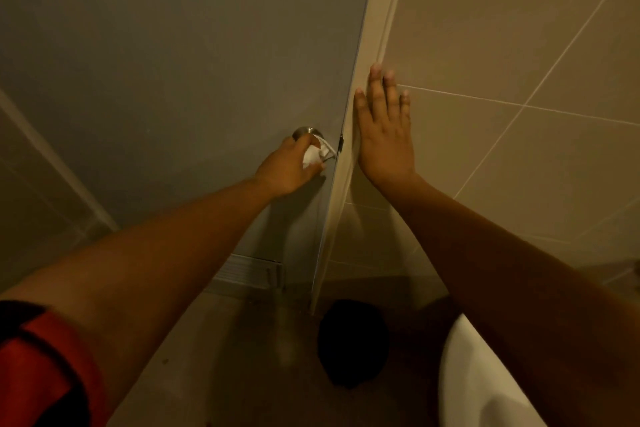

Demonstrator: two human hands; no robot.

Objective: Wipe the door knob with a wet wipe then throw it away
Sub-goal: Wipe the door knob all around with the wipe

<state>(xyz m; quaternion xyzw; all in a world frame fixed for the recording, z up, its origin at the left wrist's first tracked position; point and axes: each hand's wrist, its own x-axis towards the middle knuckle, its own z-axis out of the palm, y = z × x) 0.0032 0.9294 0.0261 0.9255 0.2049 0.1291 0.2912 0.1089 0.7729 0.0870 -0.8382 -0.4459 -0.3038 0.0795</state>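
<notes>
A round metal door knob point(304, 132) sits near the right edge of a grey door point(194, 56). My left hand point(289, 167) is closed around a crumpled white wet wipe point(316, 153) and presses it against the knob's lower right side. Most of the knob is hidden behind my fingers and the wipe. My right hand point(384, 135) lies flat, fingers spread, on the pale door frame point(363, 73) and the tiled wall beside it.
Beige tiled wall point(519, 63) fills the right side. A dark round bin point(353, 343) stands on the floor below the door's edge. A white ceramic fixture point(474, 388) shows at the lower right. A vent grille point(247, 269) sits low in the door.
</notes>
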